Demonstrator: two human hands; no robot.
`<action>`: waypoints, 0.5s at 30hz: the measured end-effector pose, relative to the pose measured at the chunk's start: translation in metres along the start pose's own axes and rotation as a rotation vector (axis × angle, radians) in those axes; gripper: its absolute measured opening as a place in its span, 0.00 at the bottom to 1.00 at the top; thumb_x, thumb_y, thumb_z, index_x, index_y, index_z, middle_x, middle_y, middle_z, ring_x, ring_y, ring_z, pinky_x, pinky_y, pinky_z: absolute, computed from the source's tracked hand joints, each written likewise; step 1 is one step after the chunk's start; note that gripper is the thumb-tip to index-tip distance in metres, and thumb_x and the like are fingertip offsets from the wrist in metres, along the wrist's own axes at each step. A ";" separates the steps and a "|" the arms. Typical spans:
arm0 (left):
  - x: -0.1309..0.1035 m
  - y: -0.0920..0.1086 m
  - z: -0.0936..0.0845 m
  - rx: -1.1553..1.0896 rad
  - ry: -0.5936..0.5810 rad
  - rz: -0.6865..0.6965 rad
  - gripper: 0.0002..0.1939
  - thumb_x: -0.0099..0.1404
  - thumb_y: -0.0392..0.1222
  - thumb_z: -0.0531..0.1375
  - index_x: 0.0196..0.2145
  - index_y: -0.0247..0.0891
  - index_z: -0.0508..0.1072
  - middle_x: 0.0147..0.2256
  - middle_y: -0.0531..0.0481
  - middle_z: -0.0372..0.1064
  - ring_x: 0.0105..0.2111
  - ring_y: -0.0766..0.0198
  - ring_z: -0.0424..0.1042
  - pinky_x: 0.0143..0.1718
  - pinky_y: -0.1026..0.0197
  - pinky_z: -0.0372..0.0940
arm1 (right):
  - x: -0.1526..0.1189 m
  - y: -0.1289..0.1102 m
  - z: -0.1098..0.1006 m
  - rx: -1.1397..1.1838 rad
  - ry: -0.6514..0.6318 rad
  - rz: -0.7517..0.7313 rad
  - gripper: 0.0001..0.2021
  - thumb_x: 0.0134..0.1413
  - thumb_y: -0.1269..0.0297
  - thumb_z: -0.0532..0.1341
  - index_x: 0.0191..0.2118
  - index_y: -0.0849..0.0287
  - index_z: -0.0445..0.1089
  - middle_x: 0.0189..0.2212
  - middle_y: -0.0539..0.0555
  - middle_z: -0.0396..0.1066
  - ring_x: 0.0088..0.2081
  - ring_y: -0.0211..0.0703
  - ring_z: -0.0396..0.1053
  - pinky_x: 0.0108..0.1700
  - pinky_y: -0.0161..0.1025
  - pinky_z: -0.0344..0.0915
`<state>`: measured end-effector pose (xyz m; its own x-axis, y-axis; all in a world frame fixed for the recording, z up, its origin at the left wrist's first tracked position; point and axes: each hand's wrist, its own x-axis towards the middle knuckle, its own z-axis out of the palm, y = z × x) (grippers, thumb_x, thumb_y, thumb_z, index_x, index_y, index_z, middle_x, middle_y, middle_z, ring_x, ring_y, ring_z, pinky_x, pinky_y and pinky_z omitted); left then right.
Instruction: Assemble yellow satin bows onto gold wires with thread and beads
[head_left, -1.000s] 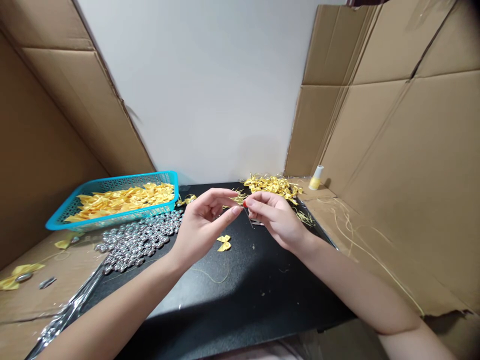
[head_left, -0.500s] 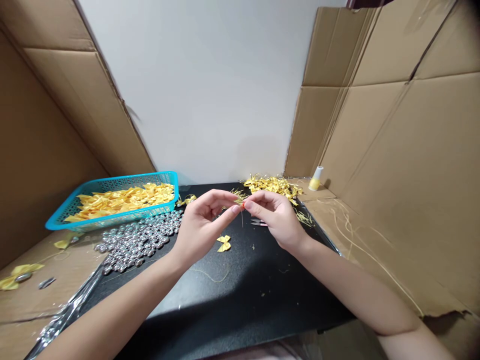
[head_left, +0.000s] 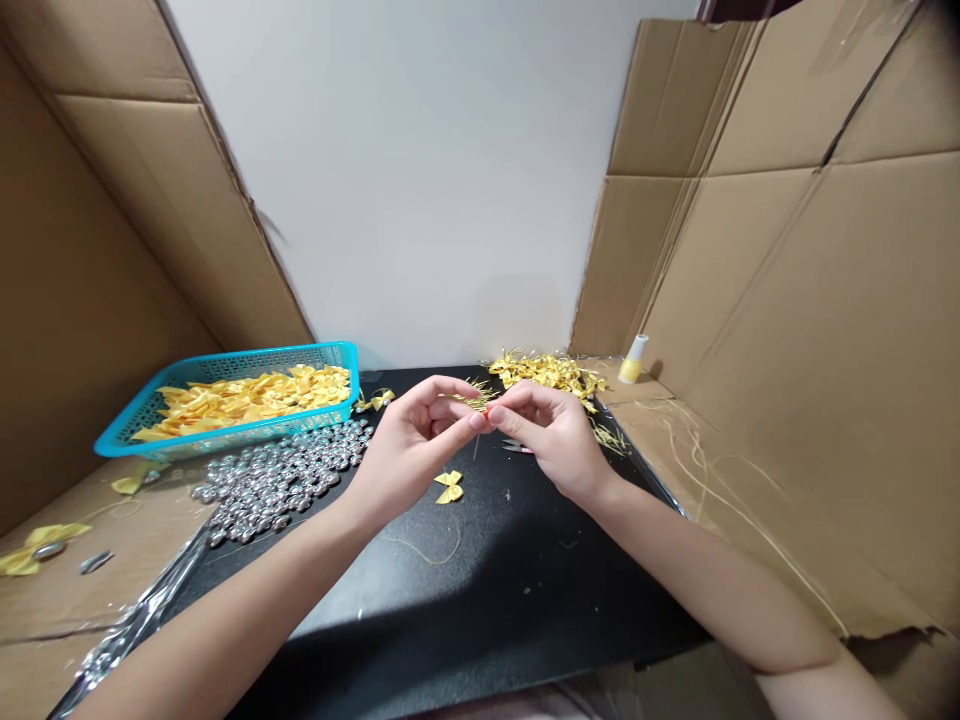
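Observation:
Above the middle of the black table, my left hand (head_left: 420, 435) and my right hand (head_left: 551, 435) meet at the fingertips, each closed in a pinch. Between them shows a small red-orange piece (head_left: 487, 411), mostly covered by my right thumb and finger. A thin thread (head_left: 476, 447) hangs from the fingertips on the left hand's side. On the table below lies a yellow ribbon bow (head_left: 450, 488). Small scissors (head_left: 515, 446) lie partly hidden behind my right hand. Behind the hands is a bundle of cut yellow strands (head_left: 480, 392).
A turquoise basket (head_left: 225, 428) of yellow ribbon pieces stands at the left, with many silver beads (head_left: 274, 485) before it. A heap of yellow bows (head_left: 547, 370) lies at the back. At right stand a thread spool (head_left: 634, 360) and a cardboard wall (head_left: 810, 330).
The fingertips shift slightly against each other, the left thumb moving closer to the right. The hanging thread swings a little to the left. The table's things stay where they were.

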<state>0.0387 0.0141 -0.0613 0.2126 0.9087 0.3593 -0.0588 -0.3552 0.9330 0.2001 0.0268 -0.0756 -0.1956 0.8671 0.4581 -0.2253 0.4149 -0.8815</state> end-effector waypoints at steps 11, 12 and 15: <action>-0.001 0.000 -0.007 -0.003 0.042 0.133 0.10 0.59 0.39 0.67 0.36 0.40 0.69 0.27 0.55 0.72 0.31 0.67 0.75 0.31 0.69 0.65 | 0.006 -0.008 -0.010 0.007 0.026 -0.038 0.07 0.45 0.58 0.70 0.27 0.54 0.76 0.27 0.49 0.73 0.32 0.37 0.70 0.38 0.39 0.67; -0.001 0.001 -0.006 -0.006 0.039 0.139 0.10 0.59 0.39 0.67 0.35 0.40 0.68 0.27 0.55 0.72 0.30 0.68 0.75 0.30 0.69 0.65 | 0.006 -0.010 -0.011 -0.001 0.018 -0.041 0.07 0.46 0.59 0.70 0.27 0.54 0.76 0.27 0.49 0.73 0.32 0.37 0.69 0.39 0.40 0.67; -0.003 0.003 -0.005 -0.016 0.052 0.152 0.10 0.58 0.40 0.67 0.34 0.39 0.68 0.26 0.56 0.71 0.30 0.68 0.74 0.30 0.68 0.65 | 0.006 -0.012 -0.013 -0.030 0.000 -0.055 0.07 0.46 0.58 0.70 0.27 0.54 0.76 0.28 0.49 0.73 0.32 0.37 0.69 0.38 0.40 0.67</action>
<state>0.0333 0.0112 -0.0594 0.1495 0.8550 0.4966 -0.1017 -0.4863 0.8679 0.2140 0.0305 -0.0640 -0.1840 0.8424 0.5064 -0.2076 0.4703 -0.8578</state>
